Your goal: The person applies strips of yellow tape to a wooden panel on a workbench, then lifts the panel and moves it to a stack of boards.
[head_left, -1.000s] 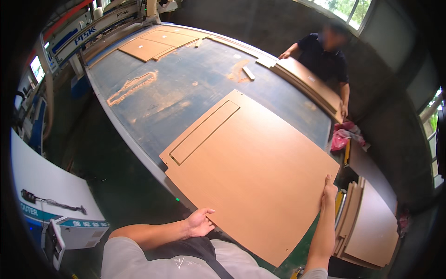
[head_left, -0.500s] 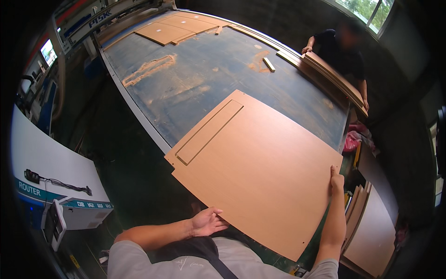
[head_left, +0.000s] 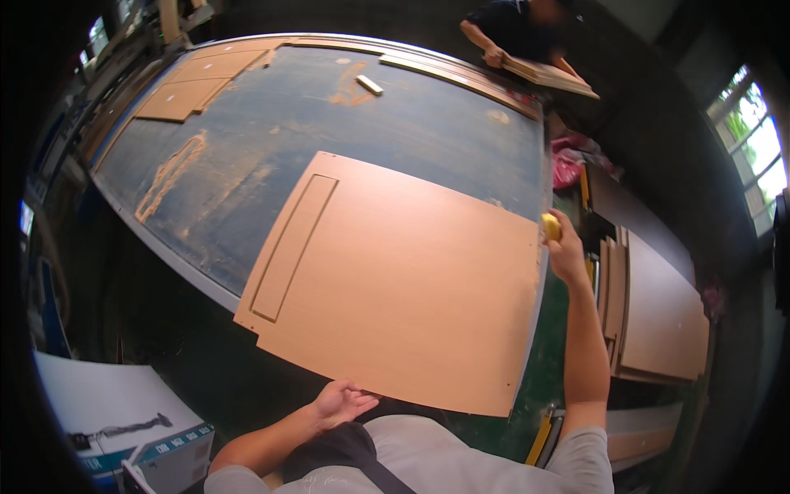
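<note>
A large tan board (head_left: 403, 280) with a long rectangular groove near its left side lies partly on the dark machine table (head_left: 247, 156). Its near portion overhangs toward my body. My left hand (head_left: 344, 403) holds the near edge, palm turned up, thumb at the rim and fingers low beside it. Just past the right edge, my right hand (head_left: 566, 251) is closed around a small yellow object (head_left: 550, 226), rounded and blocky; its exact kind is unclear. That hand looks apart from the board.
Cut boards (head_left: 185, 82) lie at the table's far left, with a short light strip (head_left: 369, 85) near the far edge. A co-worker (head_left: 527, 37) carries stacked panels (head_left: 547, 76). More panels (head_left: 662, 309) lean at right. A white machine cabinet (head_left: 123, 403) stands lower left.
My right hand has left the board's right edge and now holds the yellow object. My left hand stays at the near edge. The co-worker has lifted the panels away from the table. The view has shifted.
</note>
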Demonstrator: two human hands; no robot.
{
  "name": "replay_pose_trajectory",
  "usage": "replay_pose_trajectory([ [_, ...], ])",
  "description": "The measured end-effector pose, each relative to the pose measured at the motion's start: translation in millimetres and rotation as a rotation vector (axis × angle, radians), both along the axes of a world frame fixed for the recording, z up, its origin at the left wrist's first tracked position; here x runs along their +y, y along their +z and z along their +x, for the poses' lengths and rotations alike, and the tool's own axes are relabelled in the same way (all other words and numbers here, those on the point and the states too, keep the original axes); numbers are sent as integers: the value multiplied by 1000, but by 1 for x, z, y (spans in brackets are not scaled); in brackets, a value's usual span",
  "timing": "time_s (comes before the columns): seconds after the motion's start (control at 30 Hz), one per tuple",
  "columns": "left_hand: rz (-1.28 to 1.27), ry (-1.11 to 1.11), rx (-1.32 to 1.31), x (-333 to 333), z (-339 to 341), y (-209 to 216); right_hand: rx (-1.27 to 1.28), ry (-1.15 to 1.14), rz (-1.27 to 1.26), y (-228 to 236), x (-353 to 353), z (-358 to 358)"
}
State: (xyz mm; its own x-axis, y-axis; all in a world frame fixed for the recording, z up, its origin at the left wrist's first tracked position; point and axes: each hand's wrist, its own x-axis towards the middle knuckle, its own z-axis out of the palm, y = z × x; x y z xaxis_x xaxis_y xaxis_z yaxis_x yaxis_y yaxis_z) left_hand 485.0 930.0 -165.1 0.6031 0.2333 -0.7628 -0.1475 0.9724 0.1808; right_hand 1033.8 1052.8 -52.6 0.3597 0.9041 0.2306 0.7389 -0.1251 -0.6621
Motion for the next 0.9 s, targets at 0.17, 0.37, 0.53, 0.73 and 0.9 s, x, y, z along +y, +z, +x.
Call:
replay_pose_trajectory([
  [0.17,677,-903,406,13,-46,27,629,283,91,10,-16,-82],
  [0.37,891,-368,358,68,-18,104,926,443,188,11,-31,-152],
  [0.53,1672,-45,467,133,57,144,635,480,232,7,-49,-223],
  [0.73,1973,-210,386,170,80,131,592,442,166,-14,-69,-298],
  [0.9,1989,-197,270,197,49,96,612,273,121,-33,-61,-346],
])
